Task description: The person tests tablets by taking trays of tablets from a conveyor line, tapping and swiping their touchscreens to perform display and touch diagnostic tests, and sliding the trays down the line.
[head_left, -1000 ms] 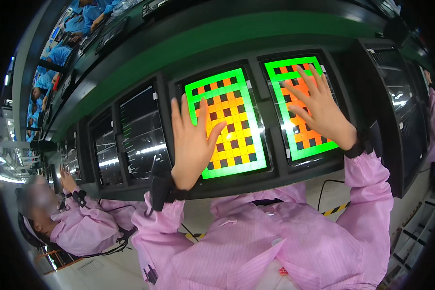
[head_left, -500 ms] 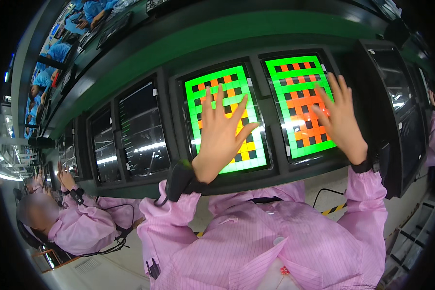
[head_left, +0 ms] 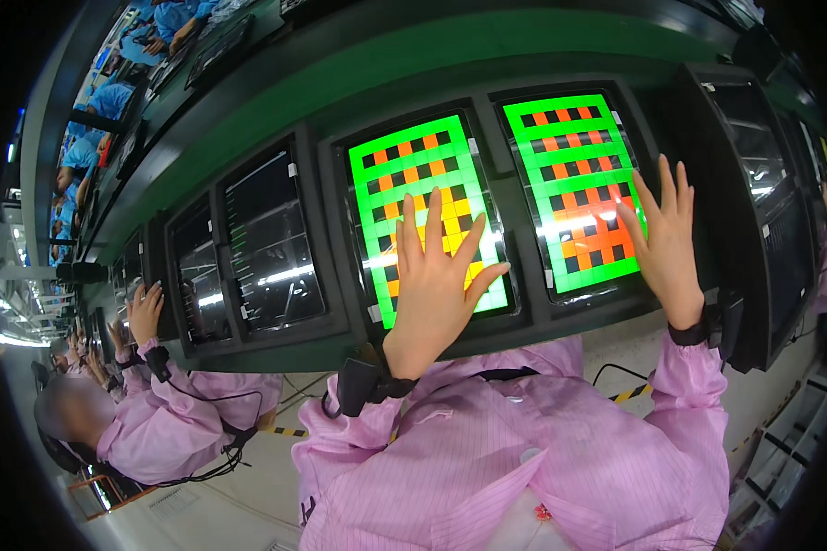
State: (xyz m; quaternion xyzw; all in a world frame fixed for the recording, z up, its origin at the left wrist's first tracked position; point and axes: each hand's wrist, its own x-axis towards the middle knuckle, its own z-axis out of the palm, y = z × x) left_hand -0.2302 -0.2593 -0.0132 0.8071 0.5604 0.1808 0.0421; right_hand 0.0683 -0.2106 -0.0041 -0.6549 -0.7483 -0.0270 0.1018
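Note:
Two lit touch panels lie side by side in dark frames before me. The left touch panel (head_left: 411, 171) shows a green grid with black, orange and yellow squares. Over its lower half is my left hand (head_left: 436, 285), fingers spread and pointing away from me, hiding some squares. On the right touch panel (head_left: 570, 156) are green bands with rows of black and orange squares. My right hand (head_left: 668, 234) is at that panel's right edge, fingers outstretched, thumb and index nearest the squares. Neither hand holds anything. Whether the fingertips touch the glass I cannot tell.
Dark panels (head_left: 271, 243) stand in the row to my left, and another dark panel (head_left: 749, 147) is set at an angle on my right. A person in a pink smock (head_left: 161, 422) works at the left. Black wrist devices (head_left: 363, 378) sit on my wrists.
Both hands have drawn back toward me, the left slightly rightward and the right toward its panel's right edge. More separate green bands show on both screens. The co-worker's hand has risen near the dark panels.

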